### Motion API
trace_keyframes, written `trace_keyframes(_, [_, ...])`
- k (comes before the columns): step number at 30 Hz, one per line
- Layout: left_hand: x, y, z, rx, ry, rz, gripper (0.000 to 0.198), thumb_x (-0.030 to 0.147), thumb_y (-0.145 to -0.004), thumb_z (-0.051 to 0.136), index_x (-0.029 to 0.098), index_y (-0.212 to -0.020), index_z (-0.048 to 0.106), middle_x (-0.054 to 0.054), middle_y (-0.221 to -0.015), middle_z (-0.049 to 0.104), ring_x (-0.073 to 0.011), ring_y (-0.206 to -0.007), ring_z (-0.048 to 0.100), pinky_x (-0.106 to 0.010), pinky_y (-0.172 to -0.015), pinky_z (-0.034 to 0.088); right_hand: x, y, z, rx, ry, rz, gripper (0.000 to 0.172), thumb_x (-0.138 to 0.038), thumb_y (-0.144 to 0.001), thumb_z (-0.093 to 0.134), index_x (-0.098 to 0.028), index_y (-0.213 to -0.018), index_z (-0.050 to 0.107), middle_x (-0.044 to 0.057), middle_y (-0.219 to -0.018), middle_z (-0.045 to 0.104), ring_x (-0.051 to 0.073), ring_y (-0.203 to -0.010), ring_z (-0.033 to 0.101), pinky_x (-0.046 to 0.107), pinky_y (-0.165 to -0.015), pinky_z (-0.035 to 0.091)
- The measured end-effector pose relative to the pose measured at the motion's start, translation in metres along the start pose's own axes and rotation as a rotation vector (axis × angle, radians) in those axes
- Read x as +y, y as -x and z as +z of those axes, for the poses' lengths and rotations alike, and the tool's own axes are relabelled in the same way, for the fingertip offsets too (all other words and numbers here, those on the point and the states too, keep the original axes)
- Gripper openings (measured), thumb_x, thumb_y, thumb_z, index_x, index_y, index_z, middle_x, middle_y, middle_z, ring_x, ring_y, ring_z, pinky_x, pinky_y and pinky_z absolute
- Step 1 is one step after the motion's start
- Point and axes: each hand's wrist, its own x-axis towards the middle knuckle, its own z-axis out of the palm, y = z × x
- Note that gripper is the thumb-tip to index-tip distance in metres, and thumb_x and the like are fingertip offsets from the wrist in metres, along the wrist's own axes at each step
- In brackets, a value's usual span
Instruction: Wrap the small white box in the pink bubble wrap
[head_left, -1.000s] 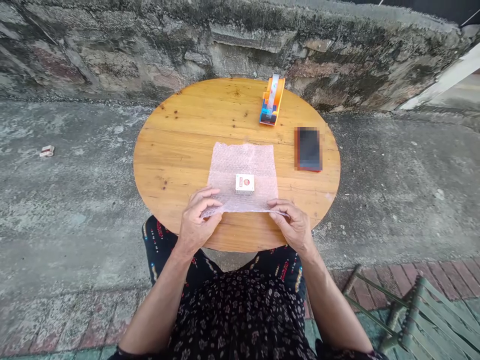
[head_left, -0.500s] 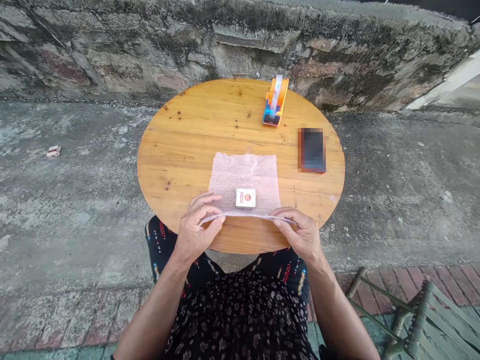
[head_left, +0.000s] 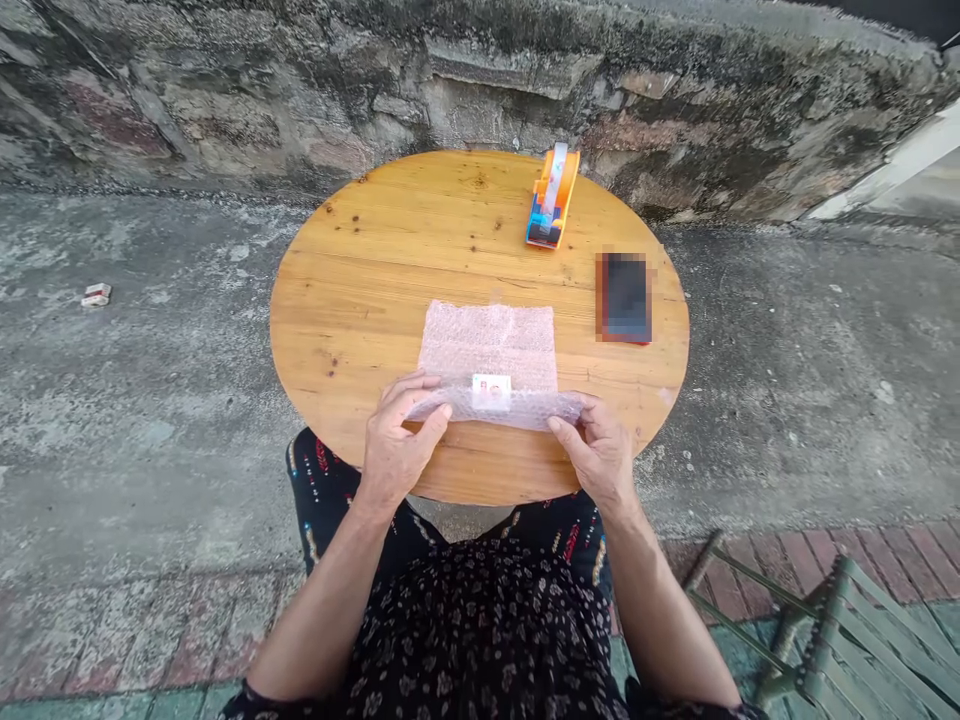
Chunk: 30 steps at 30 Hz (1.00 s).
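Note:
A sheet of pinkish bubble wrap (head_left: pixel 487 335) lies near the front of the round wooden table, its near edge folded up and away from me. On the sheet sits a small white box with red print (head_left: pixel 492 382), its lower part seen through the folded layer. My left hand (head_left: pixel 401 430) pinches the left end of the fold, thumb on the near side and fingers behind. At the right end, my right hand (head_left: pixel 596 445) grips the same fold between thumb and fingers.
An orange and blue tape dispenser (head_left: pixel 553 197) stands at the back of the wooden table (head_left: pixel 360 290). A dark, pixelated flat object (head_left: pixel 626 298) lies at the right. A green slatted chair (head_left: pixel 847 630) is at lower right, and a stone wall (head_left: pixel 375 90) rises behind the table.
Both hands have lifted the near edge of the bubble wrap and moved it away from me. That edge now covers the lower part of the white box, which was uncovered before.

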Motion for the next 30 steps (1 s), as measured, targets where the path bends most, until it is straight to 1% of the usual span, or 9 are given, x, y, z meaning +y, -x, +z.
trace_keyframes(3, [0.000,0.000,0.000,-0.008,-0.001,0.010,0.011,0.022,-0.083,0.067,0.019,-0.093,0.069,-0.005,-0.113,0.069,-0.0215,-0.115,0.061,-0.042,-0.104,0.047,-0.005,-0.003,0.002,0.058,-0.078,0.030,0.023,-0.036,-0.084,0.069,-0.024,-0.103,0.065,0.004,-0.095,0.072,0.020,-0.086,0.067,0.037,-0.082,0.054])
trace_keyframes(6, [0.002,-0.001,-0.004,-0.045,0.002,0.054,0.004,0.020,-0.083,0.066,0.019,-0.087,0.067,-0.006,-0.114,0.068,-0.0231,-0.117,0.060,-0.045,-0.104,0.047,-0.014,-0.003,-0.002,0.046,-0.096,0.012,0.026,-0.037,-0.083,0.070,-0.025,-0.106,0.067,0.003,-0.094,0.073,0.020,-0.087,0.068,0.036,-0.082,0.054])
trace_keyframes(11, [0.008,0.001,-0.017,-0.152,-0.021,0.177,0.009,0.015,-0.082,0.067,0.020,-0.089,0.066,-0.007,-0.119,0.066,-0.0260,-0.125,0.055,-0.050,-0.106,0.045,-0.028,-0.017,-0.022,0.110,-0.154,-0.079,0.019,-0.036,-0.094,0.055,-0.028,-0.106,0.069,0.002,-0.096,0.073,0.020,-0.094,0.067,0.039,-0.090,0.051])
trace_keyframes(13, [0.009,0.004,-0.020,-0.190,-0.038,0.227,0.014,0.013,-0.082,0.066,0.021,-0.093,0.067,-0.007,-0.121,0.065,-0.0266,-0.127,0.054,-0.051,-0.106,0.044,-0.036,-0.031,-0.026,0.042,-0.043,-0.141,0.017,-0.033,-0.092,0.060,-0.029,-0.106,0.069,0.002,-0.102,0.073,0.020,-0.098,0.067,0.040,-0.092,0.051])
trace_keyframes(15, [0.008,0.009,-0.020,-0.226,-0.052,0.258,0.017,0.010,-0.082,0.064,0.021,-0.095,0.067,-0.007,-0.122,0.064,-0.0271,-0.129,0.052,-0.052,-0.107,0.044,-0.045,-0.044,-0.022,-0.111,0.094,-0.259,0.020,-0.033,-0.089,0.064,-0.029,-0.108,0.067,0.003,-0.110,0.071,0.022,-0.105,0.065,0.041,-0.093,0.051])
trace_keyframes(18, [0.005,0.015,-0.018,-0.251,-0.054,0.271,0.021,0.007,-0.083,0.061,0.021,-0.097,0.067,-0.008,-0.122,0.064,-0.0274,-0.129,0.051,-0.053,-0.107,0.043,-0.055,-0.056,-0.005,-0.334,0.288,-0.442,0.039,-0.032,-0.085,0.069,-0.028,-0.122,0.060,0.007,-0.127,0.064,0.024,-0.121,0.058,0.048,-0.104,0.045])
trace_keyframes(20, [0.002,0.017,-0.017,-0.253,-0.045,0.266,0.021,0.006,-0.083,0.060,0.021,-0.096,0.067,-0.008,-0.121,0.065,-0.0273,-0.128,0.052,-0.053,-0.106,0.043,-0.058,-0.057,0.009,-0.430,0.409,-0.500,0.049,-0.029,-0.084,0.069,-0.025,-0.131,0.054,0.010,-0.135,0.059,0.026,-0.128,0.052,0.050,-0.107,0.042])
trace_keyframes(24, [-0.002,0.020,-0.016,-0.236,-0.015,0.266,0.019,0.006,-0.083,0.061,0.021,-0.094,0.066,-0.008,-0.117,0.066,-0.0266,-0.125,0.054,-0.052,-0.104,0.045,-0.054,-0.054,0.023,-0.451,0.546,-0.509,0.053,-0.020,-0.085,0.064,-0.023,-0.135,0.050,0.010,-0.133,0.060,0.027,-0.126,0.053,0.049,-0.103,0.044])
trace_keyframes(30, [-0.003,0.019,-0.014,-0.227,0.000,0.266,0.018,0.007,-0.082,0.061,0.021,-0.092,0.066,-0.008,-0.115,0.068,-0.0265,-0.124,0.055,-0.052,-0.103,0.046,-0.050,-0.055,0.024,-0.404,0.540,-0.489,0.055,-0.018,-0.085,0.062,-0.030,-0.137,0.048,0.007,-0.128,0.064,0.027,-0.117,0.059,0.047,-0.098,0.044])
